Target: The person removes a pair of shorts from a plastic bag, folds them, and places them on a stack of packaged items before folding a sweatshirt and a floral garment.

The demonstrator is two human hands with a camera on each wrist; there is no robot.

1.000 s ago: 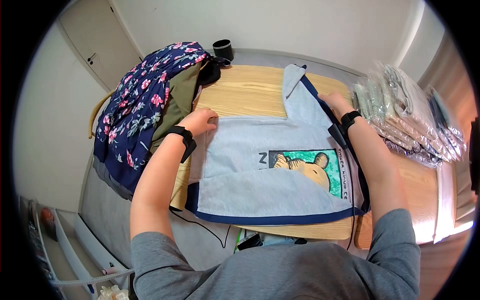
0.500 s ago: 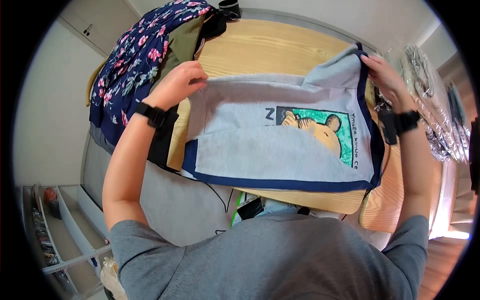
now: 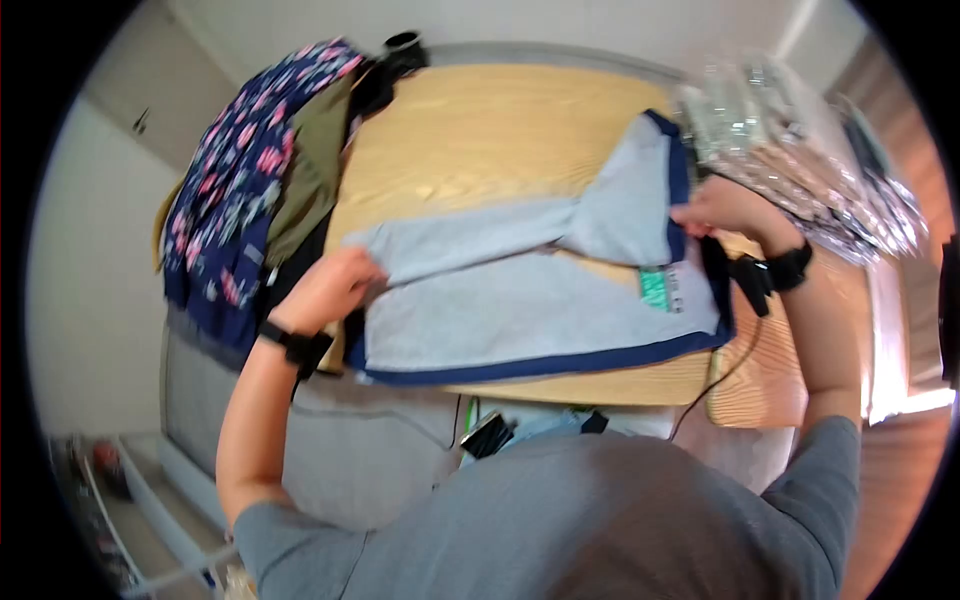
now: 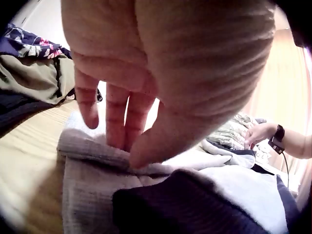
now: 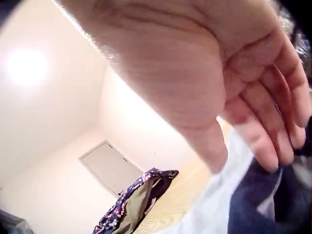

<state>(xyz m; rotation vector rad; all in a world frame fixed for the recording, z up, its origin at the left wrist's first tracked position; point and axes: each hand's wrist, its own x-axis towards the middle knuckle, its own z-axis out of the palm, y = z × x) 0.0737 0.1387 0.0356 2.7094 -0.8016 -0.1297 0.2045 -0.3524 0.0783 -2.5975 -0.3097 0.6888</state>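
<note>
A light grey sweatshirt [image 3: 480, 325] with navy trim lies folded on the table. Its upper edge is turned down over the front, so only a corner of the green print [image 3: 654, 288] and some lettering show. At the sweatshirt's left end, my left hand [image 3: 335, 285] pinches the folded edge between thumb and fingers [image 4: 117, 117]. My right hand [image 3: 730, 212] is at the navy-edged end on the right. In the right wrist view its thumb and fingers [image 5: 261, 141] stand apart, with the fingertips at the navy trim [image 5: 251, 195].
A floral navy garment [image 3: 225, 190] and an olive one [image 3: 310, 165] are heaped at the table's left. Plastic-wrapped clothes [image 3: 800, 150] are stacked at the right. A black cup [image 3: 405, 50] stands behind the wooden table [image 3: 480, 120]. Cables hang near the front edge.
The upper edge of the sweatshirt has been lifted and folded down toward me, covering most of the print. Both hands have come down toward the near side with it.
</note>
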